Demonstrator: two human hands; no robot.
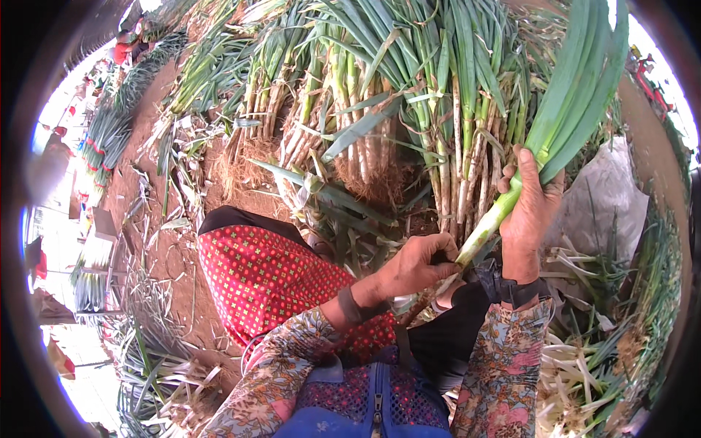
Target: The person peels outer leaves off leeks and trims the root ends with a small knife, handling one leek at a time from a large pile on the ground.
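Note:
A leek (pixel 491 225) slants across the right side, its broad green leaves fanning up to the top right and its pale stem pointing down left. My right hand (pixel 529 210) is wrapped round the upper stem, just below the leaves. At the lower white end, my left hand (pixel 420 266) pinches thumb against fingers on the stem. A brownish strip hangs below that hand, and the leek's root end is partly hidden there. Beyond both hands stand bundles of untrimmed leeks (pixel 467 139) with dirty stems and dry outer leaves.
Peeled white leeks (pixel 573 372) lie in a pile at my lower right, beside a pale plastic sheet (pixel 606 201). More leeks (pixel 171 387) are heaped at lower left. Leaf scraps litter the brown soil (pixel 157 266). A red patterned cloth (pixel 274 270) covers my left leg.

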